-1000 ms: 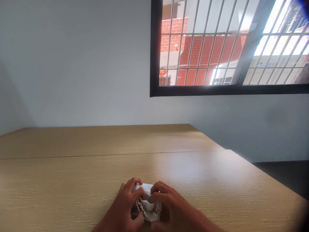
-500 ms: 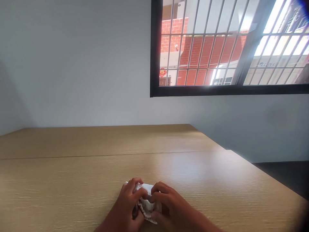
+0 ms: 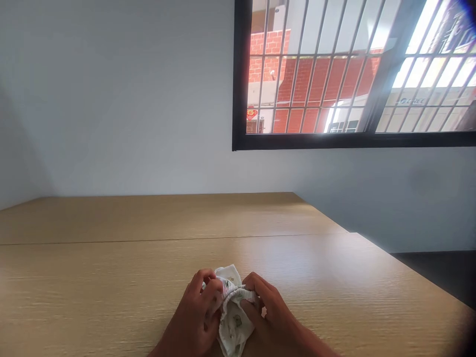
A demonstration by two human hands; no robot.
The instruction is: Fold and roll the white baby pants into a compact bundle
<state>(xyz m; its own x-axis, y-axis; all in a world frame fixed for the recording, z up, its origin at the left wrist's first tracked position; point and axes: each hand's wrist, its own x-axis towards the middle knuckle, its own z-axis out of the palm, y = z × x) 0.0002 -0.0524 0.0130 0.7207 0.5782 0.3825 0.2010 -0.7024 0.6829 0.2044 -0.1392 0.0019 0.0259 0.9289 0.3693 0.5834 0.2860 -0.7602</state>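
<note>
A small white garment (image 3: 235,322) with a small printed pattern and a ribbed band lies on the light wooden table (image 3: 111,263), bunched at its middle. My left hand (image 3: 197,307) pinches its left side, with the fingers curled over the cloth. From the right, my right hand (image 3: 267,312) grips the ribbed band between fingers and thumb. The lower part of the garment hangs out toward me between my wrists, and its upper corner shows above my fingers.
The table's wood-grain top has a straight seam (image 3: 148,239) across it, and its right edge falls away to a dark floor (image 3: 435,272). Behind it stand a grey wall and a barred window (image 3: 316,74) facing a red brick building.
The garment has opened out from a tight bunch, now showing its ribbed band and printed cloth. My hands have moved slightly apart, and the cloth reaches further up and toward me.
</note>
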